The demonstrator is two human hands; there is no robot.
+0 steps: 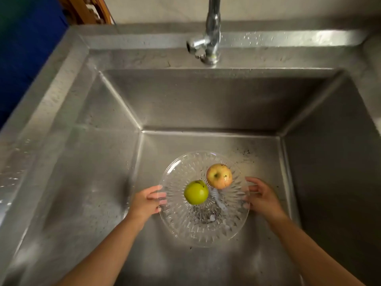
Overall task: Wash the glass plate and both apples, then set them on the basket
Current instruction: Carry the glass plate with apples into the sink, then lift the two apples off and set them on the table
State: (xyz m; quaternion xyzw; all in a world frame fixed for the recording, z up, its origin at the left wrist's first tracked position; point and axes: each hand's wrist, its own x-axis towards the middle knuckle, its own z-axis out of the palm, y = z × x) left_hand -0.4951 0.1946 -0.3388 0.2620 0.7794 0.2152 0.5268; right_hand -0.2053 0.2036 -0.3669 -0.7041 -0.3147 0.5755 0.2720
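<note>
A clear cut-glass plate (175,226) sits low in the steel sink, over the drain. On it lie a green apple (195,192) and, just behind and to the right, a yellow-red apple (219,176) with dark specks. My left hand (147,202) grips the plate's left rim, thumb on top and fingers showing through the glass. At the right rim my right hand (260,198) holds the plate the same way, fingers spread. I cannot tell whether the plate rests on the sink floor. No basket is in view.
The deep steel sink (206,104) has wet walls and dark grit on its floor behind the plate. A chrome tap (210,38) stands at the back rim, with no water running. A blue surface (26,65) lies beyond the sink's left edge.
</note>
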